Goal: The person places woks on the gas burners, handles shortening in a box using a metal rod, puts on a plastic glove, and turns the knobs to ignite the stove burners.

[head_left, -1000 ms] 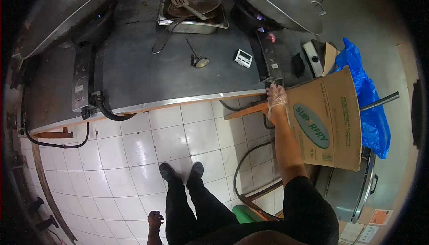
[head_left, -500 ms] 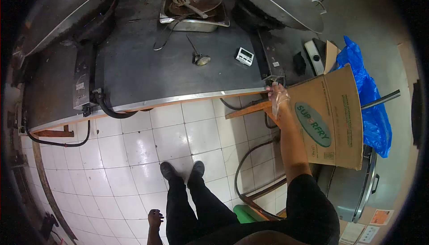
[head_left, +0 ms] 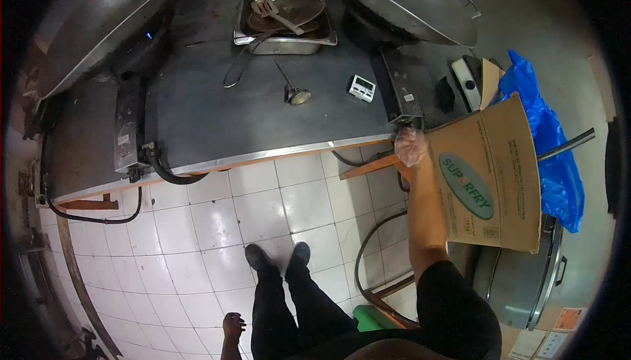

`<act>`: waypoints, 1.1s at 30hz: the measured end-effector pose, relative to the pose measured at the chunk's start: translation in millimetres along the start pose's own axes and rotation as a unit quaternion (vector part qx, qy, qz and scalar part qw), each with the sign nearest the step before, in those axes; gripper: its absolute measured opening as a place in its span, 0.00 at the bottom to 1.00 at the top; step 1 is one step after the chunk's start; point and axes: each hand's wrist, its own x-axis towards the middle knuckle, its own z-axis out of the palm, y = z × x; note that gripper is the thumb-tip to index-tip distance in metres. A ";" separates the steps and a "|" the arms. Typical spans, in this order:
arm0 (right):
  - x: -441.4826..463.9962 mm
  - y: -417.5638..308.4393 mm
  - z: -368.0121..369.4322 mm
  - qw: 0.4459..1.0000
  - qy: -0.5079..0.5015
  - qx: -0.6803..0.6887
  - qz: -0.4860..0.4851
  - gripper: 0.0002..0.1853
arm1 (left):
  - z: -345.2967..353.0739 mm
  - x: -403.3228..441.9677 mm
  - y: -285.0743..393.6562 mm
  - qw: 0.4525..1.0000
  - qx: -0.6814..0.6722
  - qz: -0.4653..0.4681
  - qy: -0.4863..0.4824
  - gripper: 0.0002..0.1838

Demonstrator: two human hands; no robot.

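My right hand [head_left: 411,147], in a clear plastic glove, is at the front end of the right burner's metal control box [head_left: 401,90], at the counter's edge. Its fingers are curled, and what they hold is hidden. Low in the view, my left hand [head_left: 233,325] hangs bare over the tiled floor, fingers loosely apart and holding nothing. A white digital timer [head_left: 362,89] and a dial thermometer with a probe [head_left: 298,96] lie on the dark counter [head_left: 217,110]. Beside my right forearm stands a cardboard box marked SUPERFRY [head_left: 490,176].
Large metal woks [head_left: 414,2] stand over burners at both sides. A metal tray [head_left: 286,43] holds a slotted spatula [head_left: 279,17] and a wire-rimmed strainer. Blue plastic [head_left: 549,143] and a metal tube [head_left: 566,144] stick out by the box. A black hose [head_left: 358,255] loops below.
The flame visible under the right wok a second ago no longer shows. My right hand has turned and its fingers have curled in. The whole view has shifted slightly.
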 end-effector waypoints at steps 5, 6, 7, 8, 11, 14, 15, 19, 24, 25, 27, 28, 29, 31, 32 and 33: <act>-14.6 17.2 21.8 0.895 0.354 -0.180 -0.205 0.18 | 4.7 4.7 8.2 1.000 -0.005 -0.014 0.002 0.12; -11.6 25.6 36.1 0.894 0.356 -0.179 -0.205 0.18 | 5.2 3.7 11.0 1.000 -0.008 -0.008 -0.006 0.12; -5.2 35.8 54.5 0.906 0.336 -0.170 -0.192 0.16 | 5.3 2.8 13.3 1.000 -0.010 -0.001 -0.014 0.12; -5.8 30.3 50.0 0.912 0.325 -0.166 -0.185 0.16 | 5.3 2.2 15.3 1.000 -0.009 -0.002 -0.014 0.12; -11.6 -6.0 16.0 0.877 0.336 -0.307 -0.152 0.08 | 8.1 2.8 15.7 1.000 0.001 0.007 -0.004 0.09; -14.3 -3.0 27.1 0.767 0.431 -0.435 -0.191 0.16 | 6.8 7.0 10.7 1.000 0.009 0.007 -0.009 0.09; -6.2 4.0 31.9 0.767 0.431 -0.435 -0.191 0.16 | 7.0 8.7 10.4 1.000 0.006 0.004 -0.007 0.09; -5.4 -23.9 22.0 0.773 0.496 -0.384 -0.101 0.20 | 6.3 6.5 11.0 1.000 0.012 -0.003 -0.013 0.12; 30.1 26.7 73.7 0.579 0.614 -0.527 -0.105 0.30 | 4.4 10.6 5.8 1.000 0.016 0.012 -0.015 0.10; 32.9 27.6 82.8 0.576 0.624 -0.525 -0.057 0.30 | 5.2 9.5 5.8 1.000 0.018 0.017 -0.011 0.10; 21.1 13.6 71.4 0.571 0.633 -0.523 -0.011 0.31 | 7.3 6.3 11.6 1.000 0.008 0.007 -0.015 0.10; -1.2 -9.8 40.1 0.653 0.572 -0.496 0.001 0.30 | 7.8 5.8 13.9 1.000 -0.001 -0.002 -0.017 0.09; -1.6 -9.6 37.8 0.693 0.538 -0.480 0.007 0.29 | 8.7 6.2 13.6 1.000 -0.002 -0.002 -0.016 0.09; 17.5 15.4 63.4 0.685 0.549 -0.477 -0.036 0.22 | 10.1 6.7 11.2 1.000 0.001 0.006 -0.017 0.10; 27.2 32.1 79.8 0.636 0.591 -0.489 -0.086 0.17 | 10.3 5.9 11.2 1.000 0.001 0.006 -0.015 0.10; 20.6 32.9 75.6 0.637 0.590 -0.488 -0.086 0.17 | 10.8 5.3 11.2 1.000 -0.010 0.008 -0.017 0.10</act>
